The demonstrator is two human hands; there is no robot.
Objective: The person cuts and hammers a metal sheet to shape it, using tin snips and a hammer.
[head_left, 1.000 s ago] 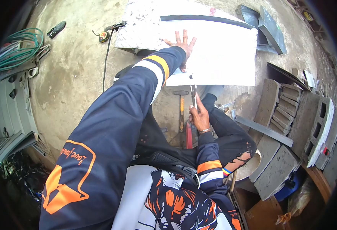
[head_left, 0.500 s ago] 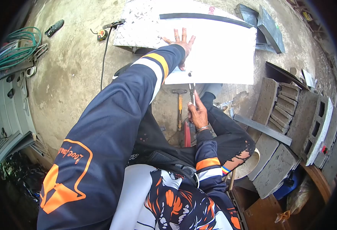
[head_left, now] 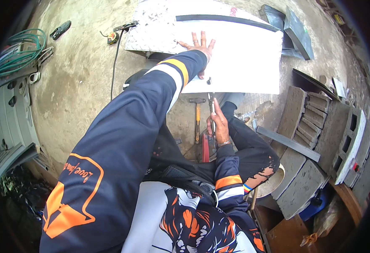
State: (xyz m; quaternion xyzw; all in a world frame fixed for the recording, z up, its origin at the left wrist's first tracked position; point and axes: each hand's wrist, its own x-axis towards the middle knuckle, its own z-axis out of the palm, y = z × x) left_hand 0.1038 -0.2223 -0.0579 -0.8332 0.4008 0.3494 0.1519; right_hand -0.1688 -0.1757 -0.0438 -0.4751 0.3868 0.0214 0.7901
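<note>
My left hand (head_left: 200, 49) lies flat on a bright white sheet (head_left: 244, 59) with its fingers spread. Below the sheet's near edge, my right hand (head_left: 220, 125) is closed around the handles of a narrow metal pliers-like tool (head_left: 211, 101). The tool's dark jaw end overlaps the sheet at that edge. A long dark strip (head_left: 227, 18) rests across the far part of the sheet. Between my legs, a hammer (head_left: 198, 120) with a yellow-orange handle lies on the floor, left of my right hand.
Grey concrete blocks (head_left: 292, 114) are stacked at the right, with a flat metal bar (head_left: 288, 143) leaning across them. Bent sheet-metal pieces (head_left: 297, 33) lie at the far right. A tape measure (head_left: 113, 38) and a black cord (head_left: 116, 67) are at the left, beyond them a green hose (head_left: 22, 36).
My right hand has turned, and its fingers have closed further around the tool's handles. The white sheet has shifted very slightly right in view; my left hand stays spread on it.
</note>
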